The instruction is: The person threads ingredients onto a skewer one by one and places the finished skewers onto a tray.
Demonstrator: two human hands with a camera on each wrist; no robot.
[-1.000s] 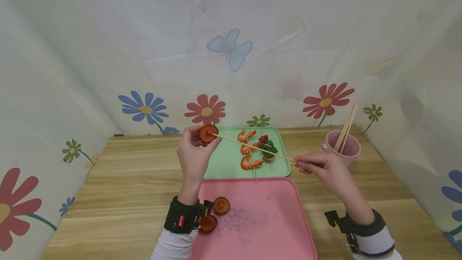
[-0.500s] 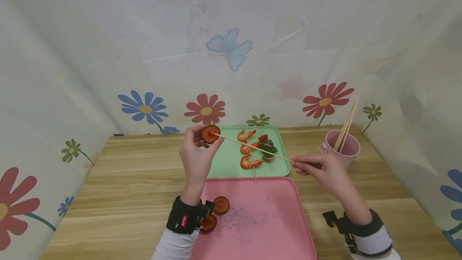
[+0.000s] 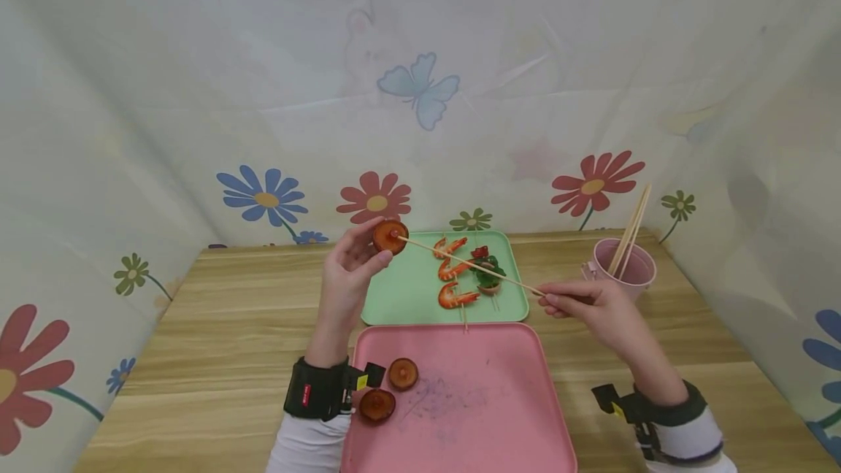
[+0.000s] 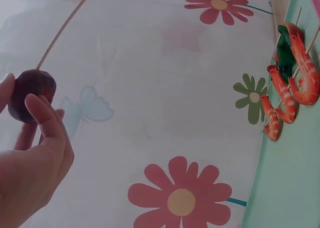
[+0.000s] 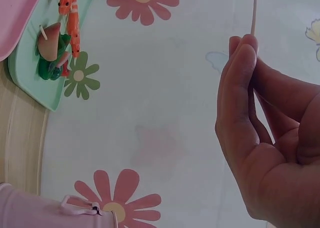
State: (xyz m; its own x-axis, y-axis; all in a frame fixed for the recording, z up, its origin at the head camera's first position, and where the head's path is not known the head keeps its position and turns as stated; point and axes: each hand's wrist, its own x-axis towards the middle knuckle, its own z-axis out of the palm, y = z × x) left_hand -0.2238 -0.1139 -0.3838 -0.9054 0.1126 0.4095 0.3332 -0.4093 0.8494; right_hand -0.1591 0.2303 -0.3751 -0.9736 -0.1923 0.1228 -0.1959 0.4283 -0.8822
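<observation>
My left hand [image 3: 347,272] pinches a round brown mushroom [image 3: 390,237] by its rim, its stem side turned to the right. A thin bamboo skewer [image 3: 469,266] runs from the mushroom's stem across to my right hand [image 3: 585,306], which grips the other end between thumb and fingers. In the left wrist view the skewer [image 4: 64,30] meets the mushroom [image 4: 33,94]; how deep it goes cannot be told. Two more mushrooms, one [image 3: 404,374] above the other [image 3: 377,406], lie on the pink tray [image 3: 486,414] near my left wrist.
Behind the pink tray is a green tray [image 3: 401,298]. It bears skewered shrimp [image 3: 458,296] and a skewer with green and red pieces [image 3: 488,268]. A pink bucket [image 3: 631,268] with several bamboo skewers [image 3: 629,232] stands on the right of the wooden table [image 3: 217,356].
The mushroom has shifted slightly right and up. My left thumb has moved below its rim and the left wrist has swung left, uncovering the lower mushroom. The right hand stays nearly still.
</observation>
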